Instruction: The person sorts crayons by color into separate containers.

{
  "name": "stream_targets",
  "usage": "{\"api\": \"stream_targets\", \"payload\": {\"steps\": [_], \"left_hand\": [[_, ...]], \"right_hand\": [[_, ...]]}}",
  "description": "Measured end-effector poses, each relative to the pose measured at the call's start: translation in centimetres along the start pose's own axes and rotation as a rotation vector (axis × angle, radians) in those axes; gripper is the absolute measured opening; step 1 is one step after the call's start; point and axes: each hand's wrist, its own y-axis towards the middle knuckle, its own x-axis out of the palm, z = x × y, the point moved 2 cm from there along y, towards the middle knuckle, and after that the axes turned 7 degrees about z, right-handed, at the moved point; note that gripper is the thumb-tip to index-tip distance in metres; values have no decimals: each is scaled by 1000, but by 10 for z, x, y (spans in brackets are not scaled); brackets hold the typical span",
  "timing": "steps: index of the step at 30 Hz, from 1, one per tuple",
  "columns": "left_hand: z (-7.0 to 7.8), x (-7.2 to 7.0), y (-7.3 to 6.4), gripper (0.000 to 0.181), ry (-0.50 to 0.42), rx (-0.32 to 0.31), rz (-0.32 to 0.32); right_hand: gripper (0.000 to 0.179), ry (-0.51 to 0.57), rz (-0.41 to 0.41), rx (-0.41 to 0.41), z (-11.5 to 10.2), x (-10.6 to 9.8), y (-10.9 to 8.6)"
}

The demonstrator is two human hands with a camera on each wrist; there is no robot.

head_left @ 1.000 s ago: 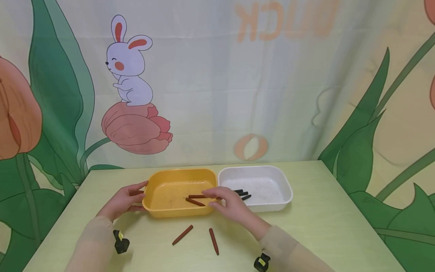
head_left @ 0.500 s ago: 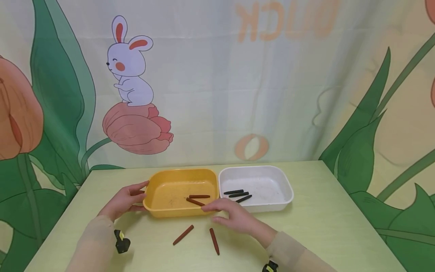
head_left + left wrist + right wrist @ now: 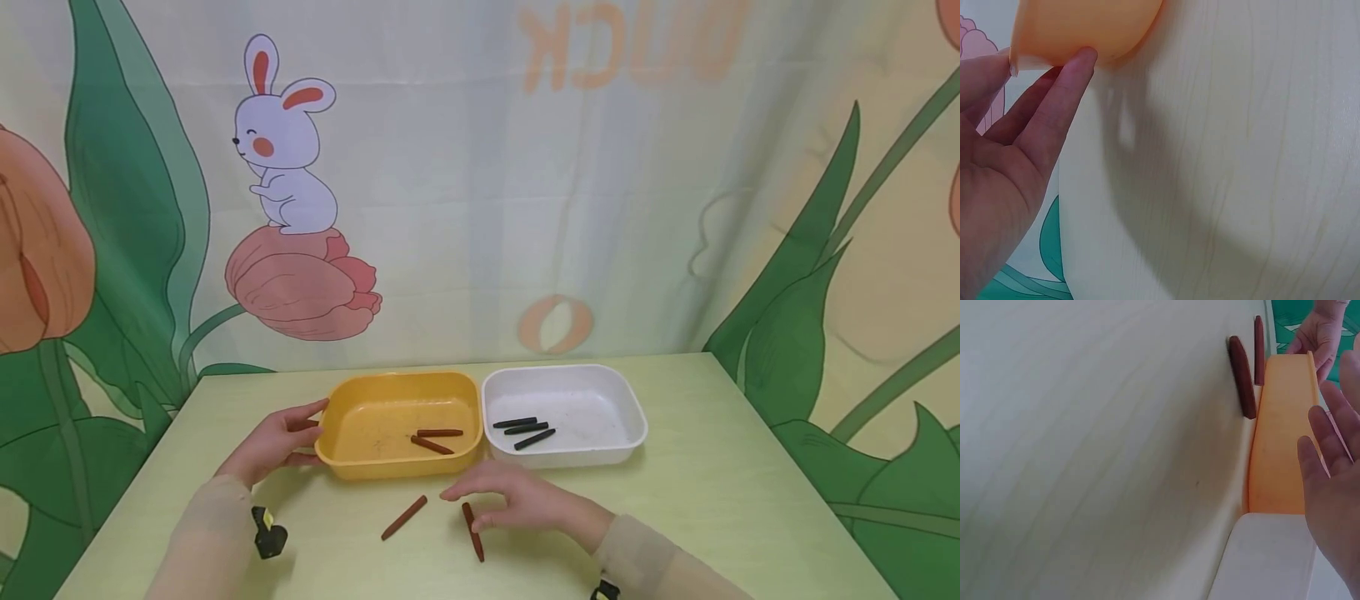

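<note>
My left hand [image 3: 277,443] holds the left end of the yellow tray [image 3: 375,471], its fingers at the rim and outer wall, also seen in the left wrist view. Two brown crayons [image 3: 439,433] lie inside this tray. My right hand [image 3: 517,498] hovers in front of the trays, thumb and fingers spread apart with nothing held. Its thumb overlaps a brown crayon [image 3: 477,546] on the table in the head view. Another brown crayon [image 3: 403,517] lies slanted to its left. The right wrist view shows both loose crayons beside the tray.
A white tray [image 3: 600,457] stands against the yellow tray's right side, with several dark crayons [image 3: 535,439] in it. Both sit near the back of the pale table [image 3: 712,517]. Behind the table hangs a printed curtain [image 3: 450,208].
My right hand has come back from over the yellow tray's right end toward the loose brown crayons, uncovering the dark crayons. My left hand has stayed at the tray.
</note>
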Motion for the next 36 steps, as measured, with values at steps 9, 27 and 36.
{"api": "stream_targets", "payload": {"steps": [9, 27, 36], "left_hand": [[-1, -1, 2, 60, 1, 3, -1], [1, 0, 1, 62, 18, -8, 3], [-1, -1, 2, 62, 12, -16, 10]], "right_hand": [[56, -65, -236, -24, 7, 4, 1], [45, -143, -334, -31, 26, 11, -2], [35, -151, -350, -30, 26, 15, 0]]}}
